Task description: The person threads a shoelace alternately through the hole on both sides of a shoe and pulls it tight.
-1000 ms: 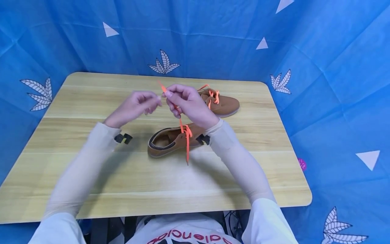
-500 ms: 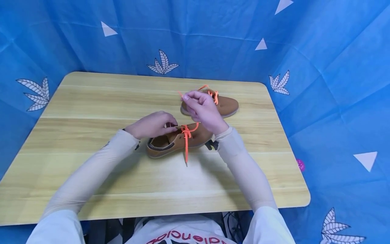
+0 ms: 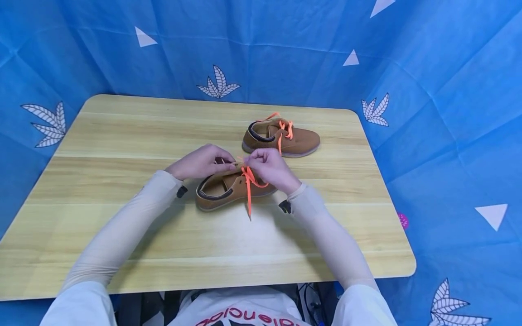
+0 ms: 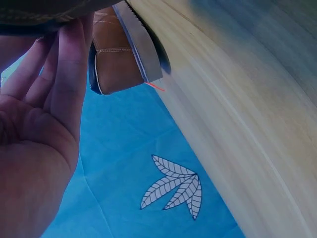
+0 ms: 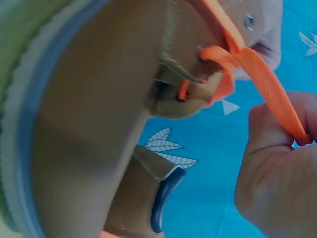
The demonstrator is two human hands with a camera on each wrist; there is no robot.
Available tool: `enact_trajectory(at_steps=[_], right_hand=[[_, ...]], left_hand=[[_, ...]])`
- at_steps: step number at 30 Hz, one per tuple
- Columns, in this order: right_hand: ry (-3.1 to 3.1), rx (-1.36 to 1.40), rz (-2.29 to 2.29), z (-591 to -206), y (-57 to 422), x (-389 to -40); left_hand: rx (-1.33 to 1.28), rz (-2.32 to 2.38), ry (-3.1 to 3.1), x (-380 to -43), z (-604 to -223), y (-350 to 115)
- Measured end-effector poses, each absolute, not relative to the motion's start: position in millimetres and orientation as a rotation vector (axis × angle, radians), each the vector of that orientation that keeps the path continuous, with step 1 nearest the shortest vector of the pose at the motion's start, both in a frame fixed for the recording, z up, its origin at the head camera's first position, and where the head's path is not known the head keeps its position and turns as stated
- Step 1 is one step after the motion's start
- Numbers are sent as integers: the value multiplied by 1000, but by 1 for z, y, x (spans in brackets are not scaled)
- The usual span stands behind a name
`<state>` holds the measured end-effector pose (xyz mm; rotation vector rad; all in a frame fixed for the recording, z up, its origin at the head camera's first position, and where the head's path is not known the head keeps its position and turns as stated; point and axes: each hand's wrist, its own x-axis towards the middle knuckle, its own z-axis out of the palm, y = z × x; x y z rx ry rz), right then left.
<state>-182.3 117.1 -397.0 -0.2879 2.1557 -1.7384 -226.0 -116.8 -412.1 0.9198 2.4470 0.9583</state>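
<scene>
A brown shoe (image 3: 222, 192) with an orange shoelace (image 3: 249, 194) lies in the middle of the table, its heel to the left. My left hand (image 3: 202, 162) pinches the far eyelet flap of this shoe between thumb and fingers. In the left wrist view its fingers reach up to the shoe's underside edge. My right hand (image 3: 274, 171) pinches the free end of the shoelace just above the lacing. The right wrist view shows the lace (image 5: 270, 91) stretched from an eyelet to the thumb and fingers. The other lace end hangs over the near side.
Behind, a second brown shoe (image 3: 299, 141) with orange laces points right, near the far edge. The wooden table (image 3: 122, 217) has rounded corners. A blue cloth (image 3: 285, 50) with white leaves and triangles surrounds it.
My left hand came down from the raised lace end to the shoe's flap. My right hand, holding the lace, swung right, then lowered to the shoe beside the left.
</scene>
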Motion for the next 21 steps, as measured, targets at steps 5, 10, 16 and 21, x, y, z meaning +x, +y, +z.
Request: enact_trajectory(at_steps=[5, 10, 16, 21], right_hand=[[2201, -262, -1639, -403, 115, -178], [2343, -253, -1552, -411, 107, -177], [2499, -270, -1596, -418, 99, -174], [2564, -311, -1646, -421, 93, -171]], left_hand=[[900, 958, 2455, -227, -413, -116], [919, 970, 2447, -226, -413, -117], [974, 988, 2438, -225, -412, -117], [971, 981, 2454, -225, -411, -118]])
